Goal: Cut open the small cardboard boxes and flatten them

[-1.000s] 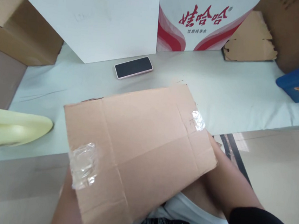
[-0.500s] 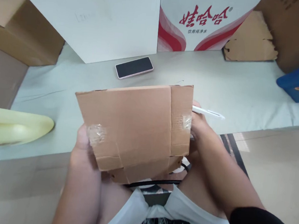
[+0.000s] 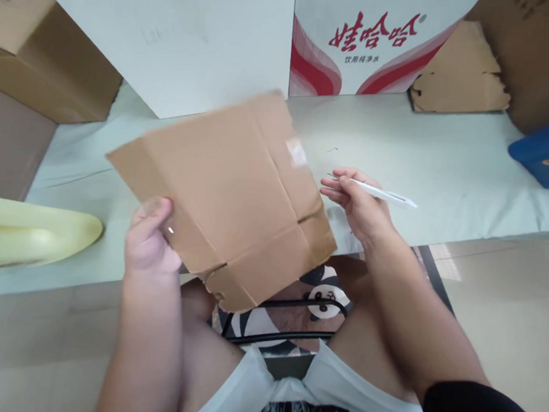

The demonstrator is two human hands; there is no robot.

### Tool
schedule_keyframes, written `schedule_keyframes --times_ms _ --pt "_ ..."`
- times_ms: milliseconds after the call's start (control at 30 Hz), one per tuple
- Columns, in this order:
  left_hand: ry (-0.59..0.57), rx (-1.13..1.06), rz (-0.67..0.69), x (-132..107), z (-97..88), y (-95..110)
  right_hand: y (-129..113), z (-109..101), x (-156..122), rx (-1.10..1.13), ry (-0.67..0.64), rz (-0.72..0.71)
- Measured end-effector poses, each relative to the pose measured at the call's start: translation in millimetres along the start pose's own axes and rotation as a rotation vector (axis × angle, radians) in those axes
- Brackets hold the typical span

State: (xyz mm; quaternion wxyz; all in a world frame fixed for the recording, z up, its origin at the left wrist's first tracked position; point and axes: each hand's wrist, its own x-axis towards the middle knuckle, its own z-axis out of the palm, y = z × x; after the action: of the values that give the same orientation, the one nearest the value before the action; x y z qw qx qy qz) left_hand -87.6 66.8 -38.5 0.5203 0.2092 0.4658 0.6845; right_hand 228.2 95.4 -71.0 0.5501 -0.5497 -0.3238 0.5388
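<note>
The left hand [image 3: 149, 242] has its grip closed on the lower left edge of the cardboard [image 3: 227, 188], thumb on top, holding the flattened brown sheet tilted in the air above the near edge of the desk [image 3: 453, 165]. The sheet's longer side seems to run from near left up toward far right; creases cross it, and a bit of clear tape [image 3: 296, 151] sits near its far right edge. The right hand [image 3: 356, 207] is just beside the sheet's right edge, not touching it, its grip pinched on a white pen [image 3: 382, 194]. The pen lies roughly crosswise, its thin end toward the cardboard, which lies straight to the left of it, so the right hand is the nearer one to the taped edge. Behind stand a plain white box [image 3: 174, 34] and a white-and-red carton [image 3: 368, 40], printed 娃哈哈 in red with 饮用纯净水 beneath. No writing can be read on the cardboard or the pen.
</note>
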Motion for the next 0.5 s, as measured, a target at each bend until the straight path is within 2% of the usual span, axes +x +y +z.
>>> schedule_keyframes --times_ms 67,133,333,500 --pt "0.058 -0.079 0.14 2 6.0 3 2 -6 3 0.003 0.03 0.007" --pt "0.094 -0.152 0.173 3 11.4 5 3 -8 3 -0.005 0.018 0.021" --pt "0.061 -0.235 0.042 3 19.8 0 4 -3 -10 0.022 -0.293 0.142" --pt "0.084 -0.177 -0.06 16 12.8 -19 1 8 -20 0.056 -0.342 0.11"
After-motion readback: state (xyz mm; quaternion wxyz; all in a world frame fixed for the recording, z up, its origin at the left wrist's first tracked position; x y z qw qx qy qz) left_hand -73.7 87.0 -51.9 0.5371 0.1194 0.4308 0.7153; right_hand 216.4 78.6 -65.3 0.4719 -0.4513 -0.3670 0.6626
